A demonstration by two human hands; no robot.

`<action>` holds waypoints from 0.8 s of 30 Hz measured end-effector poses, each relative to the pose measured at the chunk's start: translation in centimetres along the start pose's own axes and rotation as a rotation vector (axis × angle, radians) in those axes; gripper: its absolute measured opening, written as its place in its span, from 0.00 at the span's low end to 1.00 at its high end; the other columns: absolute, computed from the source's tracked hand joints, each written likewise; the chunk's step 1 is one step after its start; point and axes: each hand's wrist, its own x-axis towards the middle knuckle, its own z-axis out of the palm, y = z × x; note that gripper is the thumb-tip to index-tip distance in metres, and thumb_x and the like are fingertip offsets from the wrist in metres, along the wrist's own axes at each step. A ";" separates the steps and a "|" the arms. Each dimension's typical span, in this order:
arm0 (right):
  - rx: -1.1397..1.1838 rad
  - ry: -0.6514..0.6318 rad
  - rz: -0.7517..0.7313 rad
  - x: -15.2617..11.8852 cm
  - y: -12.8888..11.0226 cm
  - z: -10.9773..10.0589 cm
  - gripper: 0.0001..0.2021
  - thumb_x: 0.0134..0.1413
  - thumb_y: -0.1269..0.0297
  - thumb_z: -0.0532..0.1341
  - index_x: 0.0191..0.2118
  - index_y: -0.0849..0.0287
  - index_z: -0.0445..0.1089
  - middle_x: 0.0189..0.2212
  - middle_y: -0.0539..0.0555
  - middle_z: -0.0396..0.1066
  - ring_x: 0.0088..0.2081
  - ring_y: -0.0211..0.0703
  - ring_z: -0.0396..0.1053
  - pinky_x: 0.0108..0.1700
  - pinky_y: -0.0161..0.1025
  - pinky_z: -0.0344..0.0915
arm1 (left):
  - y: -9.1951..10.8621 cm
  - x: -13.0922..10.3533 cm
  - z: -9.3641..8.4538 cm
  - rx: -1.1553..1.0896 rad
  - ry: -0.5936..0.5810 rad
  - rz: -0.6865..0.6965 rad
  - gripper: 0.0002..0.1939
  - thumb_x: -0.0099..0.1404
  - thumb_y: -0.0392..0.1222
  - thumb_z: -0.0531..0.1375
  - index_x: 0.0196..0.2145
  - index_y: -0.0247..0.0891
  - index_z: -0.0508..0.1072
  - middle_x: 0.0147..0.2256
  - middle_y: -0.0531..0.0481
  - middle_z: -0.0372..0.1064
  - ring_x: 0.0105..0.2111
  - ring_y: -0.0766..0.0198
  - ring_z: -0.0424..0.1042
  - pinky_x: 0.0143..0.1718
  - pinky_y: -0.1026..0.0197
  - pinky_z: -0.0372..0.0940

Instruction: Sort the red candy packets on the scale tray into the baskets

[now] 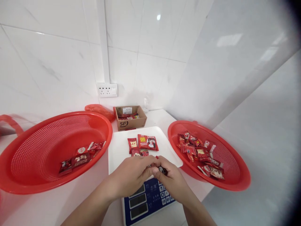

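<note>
My left hand (131, 174) and my right hand (170, 175) meet over the front part of a white scale tray (119, 141). Both are closed, thumbs together, around small dark red packets (162, 169) that are mostly hidden by the fingers. Which hand bears which packet is hard to tell. On the tray behind them lie a large red packet with a cartoon couple (148, 142), a narrower red packet (133, 145) and smaller packets (140, 153). Below my hands shows the scale's blue panel (154, 194) with displays and keys.
A red basket (54, 128) with a few packets stands at the left, another (228, 153) with several at the right. Behind the tray are a cardboard box (131, 124) of packets and a red plastic bag (100, 110). A socket (107, 90) is on the tiled wall.
</note>
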 end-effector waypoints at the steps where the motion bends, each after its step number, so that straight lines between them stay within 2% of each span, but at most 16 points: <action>1: -0.010 0.007 -0.001 0.1 0.1 0.0 0.14 0.61 0.51 0.57 0.32 0.55 0.68 0.30 0.51 0.70 0.34 0.42 0.69 0.37 0.37 0.66 | 0.0 0.0 -0.1 0.010 0.013 -0.023 0.11 0.70 0.41 0.51 0.43 0.44 0.73 0.38 0.48 0.76 0.34 0.57 0.73 0.33 0.61 0.62; 4: -0.140 0.066 -0.012 0.5 0.6 -0.3 0.12 0.61 0.56 0.56 0.29 0.55 0.65 0.29 0.50 0.69 0.32 0.42 0.68 0.35 0.37 0.66 | -0.1 0.0 -0.7 0.040 0.116 -0.143 0.12 0.69 0.42 0.52 0.45 0.44 0.72 0.34 0.50 0.76 0.31 0.56 0.73 0.30 0.62 0.60; 6: -0.249 0.129 -0.009 0.8 1.2 -0.8 0.10 0.61 0.58 0.55 0.30 0.55 0.66 0.31 0.52 0.69 0.34 0.43 0.68 0.37 0.38 0.66 | -0.2 -0.1 -1.3 0.037 0.217 -0.211 0.13 0.69 0.43 0.52 0.47 0.44 0.72 0.30 0.51 0.74 0.29 0.57 0.72 0.29 0.62 0.59; 8: -0.317 0.186 0.012 1.2 1.9 -1.3 0.09 0.62 0.59 0.54 0.33 0.55 0.67 0.33 0.54 0.70 0.37 0.46 0.69 0.41 0.42 0.65 | -0.3 -0.3 -1.9 0.026 0.289 -0.237 0.13 0.69 0.44 0.52 0.48 0.44 0.71 0.27 0.53 0.72 0.27 0.58 0.71 0.29 0.62 0.59; 11: -0.375 0.211 0.048 1.7 2.7 -1.8 0.10 0.62 0.60 0.53 0.34 0.56 0.69 0.37 0.57 0.70 0.40 0.50 0.69 0.44 0.46 0.64 | -0.4 -0.5 -2.6 0.017 0.331 -0.233 0.12 0.69 0.45 0.52 0.46 0.43 0.71 0.26 0.54 0.70 0.26 0.60 0.69 0.27 0.63 0.57; 15: -0.412 0.190 0.073 2.2 3.3 -1.8 0.11 0.61 0.60 0.53 0.37 0.55 0.72 0.39 0.57 0.71 0.40 0.51 0.70 0.45 0.48 0.65 | -0.5 -0.5 -2.9 0.025 0.331 -0.239 0.12 0.69 0.45 0.52 0.46 0.42 0.71 0.27 0.53 0.71 0.27 0.60 0.69 0.28 0.63 0.57; 20: -0.379 0.219 0.085 2.5 3.3 -1.7 0.14 0.60 0.59 0.53 0.43 0.57 0.73 0.43 0.60 0.71 0.46 0.54 0.70 0.50 0.53 0.64 | -0.6 -0.5 -2.8 0.077 0.254 -0.254 0.13 0.70 0.45 0.50 0.48 0.42 0.69 0.30 0.53 0.71 0.31 0.60 0.70 0.32 0.62 0.60; 22: -0.339 0.219 0.081 2.3 3.0 -2.0 0.14 0.60 0.59 0.53 0.43 0.58 0.73 0.43 0.60 0.72 0.47 0.54 0.70 0.51 0.52 0.64 | -0.6 -0.5 -2.9 0.073 0.237 -0.263 0.13 0.71 0.44 0.49 0.48 0.42 0.69 0.32 0.52 0.72 0.32 0.60 0.70 0.34 0.61 0.60; 24: -0.292 0.197 0.082 1.9 2.7 -2.5 0.14 0.61 0.57 0.54 0.43 0.57 0.73 0.40 0.58 0.73 0.43 0.50 0.72 0.47 0.48 0.68 | -0.5 -0.6 -3.0 0.055 0.231 -0.270 0.13 0.71 0.44 0.47 0.47 0.42 0.68 0.36 0.51 0.73 0.35 0.60 0.71 0.35 0.60 0.60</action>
